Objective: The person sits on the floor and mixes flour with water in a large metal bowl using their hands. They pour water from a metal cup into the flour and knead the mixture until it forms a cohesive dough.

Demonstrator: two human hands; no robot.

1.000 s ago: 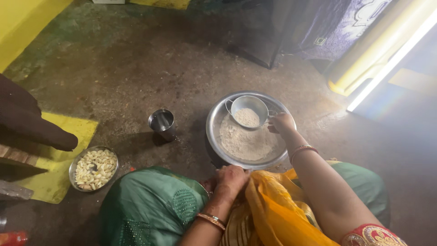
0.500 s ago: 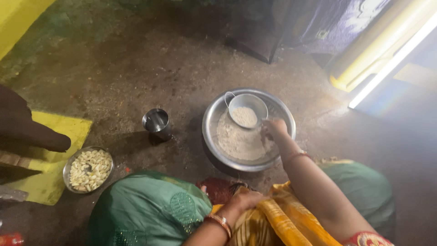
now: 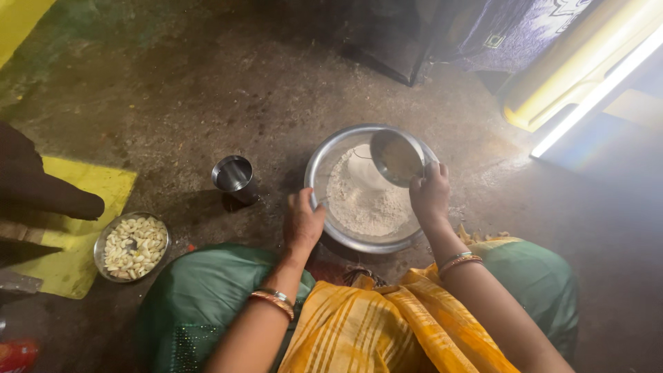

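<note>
A wide steel basin sits on the floor in front of me with a heap of white flour in it. My right hand grips a small steel bowl, tilted over the flour at the basin's far right. My left hand rests on the basin's near left rim, fingers curled against it. Both wrists wear bangles.
A small steel tumbler stands left of the basin. Further left, a steel bowl of peeled garlic cloves sits on a yellow mat. Another person's dark limb lies across that mat. A bright light strip lies at right.
My left hand has come up from my lap to the basin's rim. The right hand has lifted and tilted the small bowl over the flour.
</note>
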